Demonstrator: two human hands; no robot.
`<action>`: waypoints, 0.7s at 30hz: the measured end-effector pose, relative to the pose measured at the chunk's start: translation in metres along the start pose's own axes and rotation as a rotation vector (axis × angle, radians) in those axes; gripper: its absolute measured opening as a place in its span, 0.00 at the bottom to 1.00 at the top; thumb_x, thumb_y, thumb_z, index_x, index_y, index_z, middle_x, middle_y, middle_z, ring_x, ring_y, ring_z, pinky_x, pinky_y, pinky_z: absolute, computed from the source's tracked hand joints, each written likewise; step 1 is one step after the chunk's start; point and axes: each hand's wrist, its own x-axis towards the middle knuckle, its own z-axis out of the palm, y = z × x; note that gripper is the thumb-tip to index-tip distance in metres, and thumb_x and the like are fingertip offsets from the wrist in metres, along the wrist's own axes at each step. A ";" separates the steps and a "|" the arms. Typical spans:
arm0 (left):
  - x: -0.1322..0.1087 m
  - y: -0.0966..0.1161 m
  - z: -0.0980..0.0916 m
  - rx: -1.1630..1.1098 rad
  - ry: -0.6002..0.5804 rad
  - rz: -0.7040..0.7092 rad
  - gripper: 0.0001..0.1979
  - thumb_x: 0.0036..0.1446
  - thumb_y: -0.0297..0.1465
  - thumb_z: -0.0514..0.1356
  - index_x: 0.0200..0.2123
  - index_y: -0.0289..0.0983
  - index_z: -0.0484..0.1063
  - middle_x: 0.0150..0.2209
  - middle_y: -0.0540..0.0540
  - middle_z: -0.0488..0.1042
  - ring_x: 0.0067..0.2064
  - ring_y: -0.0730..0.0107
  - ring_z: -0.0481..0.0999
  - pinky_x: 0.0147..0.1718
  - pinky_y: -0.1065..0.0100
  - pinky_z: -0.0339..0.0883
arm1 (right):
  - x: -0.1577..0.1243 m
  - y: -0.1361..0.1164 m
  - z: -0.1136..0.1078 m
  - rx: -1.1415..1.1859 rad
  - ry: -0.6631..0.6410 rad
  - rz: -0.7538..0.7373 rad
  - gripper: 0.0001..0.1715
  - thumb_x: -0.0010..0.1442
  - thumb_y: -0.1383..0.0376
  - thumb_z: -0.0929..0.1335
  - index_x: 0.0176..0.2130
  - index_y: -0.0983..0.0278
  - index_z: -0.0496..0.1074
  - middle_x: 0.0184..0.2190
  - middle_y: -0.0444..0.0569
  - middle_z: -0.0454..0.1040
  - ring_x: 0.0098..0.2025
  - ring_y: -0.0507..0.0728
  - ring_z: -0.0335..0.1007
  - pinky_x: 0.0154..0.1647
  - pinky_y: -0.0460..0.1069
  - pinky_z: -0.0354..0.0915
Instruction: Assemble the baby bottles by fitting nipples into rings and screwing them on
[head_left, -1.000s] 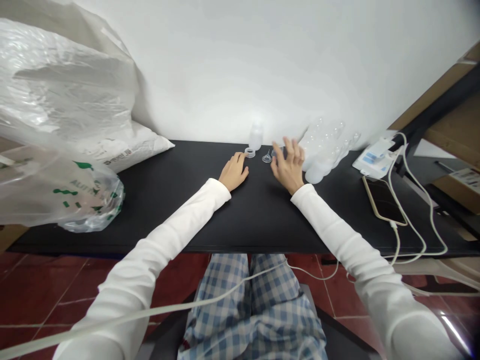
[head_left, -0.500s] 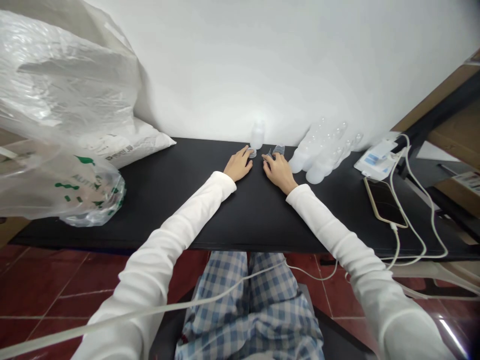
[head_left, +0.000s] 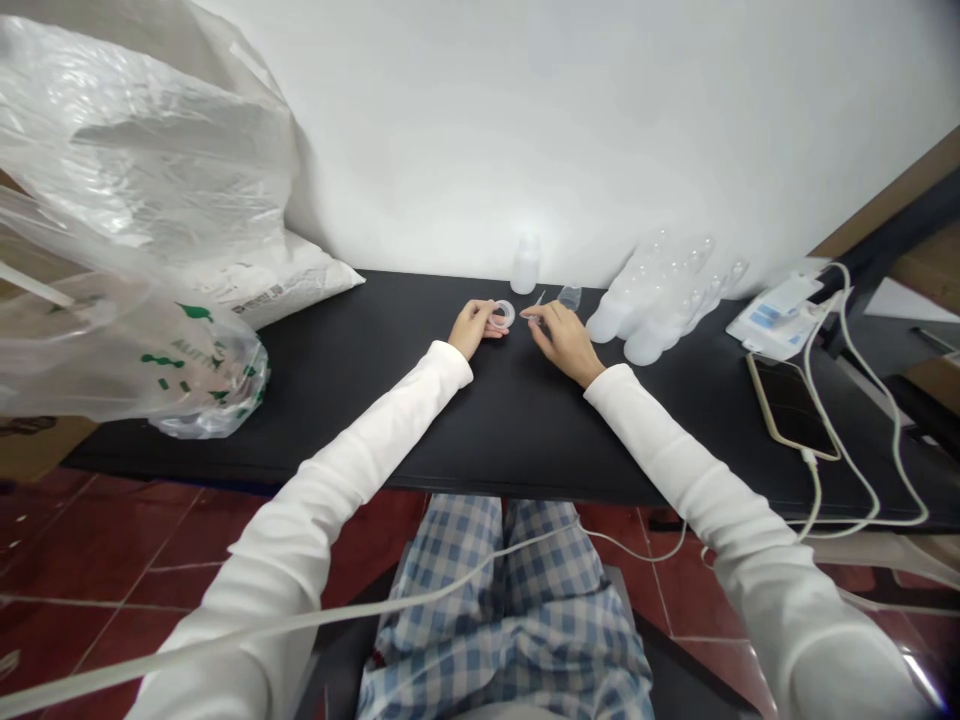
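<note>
My left hand is closed on a clear plastic ring, its round opening turned toward me. Just to the right, the fingers of my right hand are pinched on a small translucent piece whose kind I cannot make out. A clear cup-shaped plastic piece lies behind that hand. Against the wall stands an upright translucent bottle, apart from both hands.
Several translucent bottles lie in a bundle at the right. Beyond them are a white-and-blue packet and a phone with a charging cable. Large plastic bags cover the black table's left end.
My left hand has lifted the ring off the table and tilted it upright. My right fingers have closed on a small piece. The camera has shifted slightly left.
</note>
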 end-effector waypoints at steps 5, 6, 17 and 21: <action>-0.004 0.008 0.002 -0.075 -0.037 -0.032 0.07 0.67 0.31 0.59 0.34 0.35 0.69 0.26 0.51 0.76 0.28 0.75 0.79 0.33 0.72 0.76 | -0.002 -0.013 -0.001 0.025 -0.067 -0.216 0.23 0.76 0.61 0.54 0.58 0.63 0.71 0.40 0.54 0.78 0.40 0.59 0.73 0.45 0.54 0.68; -0.005 0.009 0.002 -0.070 -0.049 -0.027 0.07 0.66 0.30 0.59 0.34 0.34 0.70 0.26 0.51 0.77 0.29 0.75 0.79 0.34 0.72 0.77 | -0.002 -0.014 -0.001 0.034 -0.071 -0.213 0.24 0.76 0.61 0.54 0.58 0.64 0.71 0.40 0.54 0.79 0.40 0.59 0.73 0.45 0.54 0.68; -0.008 0.004 -0.002 -0.006 -0.291 0.097 0.09 0.64 0.35 0.63 0.43 0.36 0.75 0.36 0.48 0.79 0.36 0.73 0.82 0.43 0.66 0.80 | -0.006 -0.005 0.004 0.226 -0.052 0.035 0.20 0.75 0.57 0.58 0.59 0.60 0.67 0.41 0.50 0.80 0.37 0.57 0.76 0.44 0.52 0.68; -0.006 0.001 -0.004 -0.003 -0.348 0.096 0.11 0.62 0.36 0.65 0.44 0.36 0.75 0.35 0.48 0.80 0.38 0.71 0.83 0.44 0.65 0.80 | -0.006 -0.002 0.008 0.259 -0.031 0.149 0.21 0.73 0.53 0.60 0.57 0.62 0.64 0.32 0.46 0.76 0.31 0.55 0.73 0.38 0.49 0.66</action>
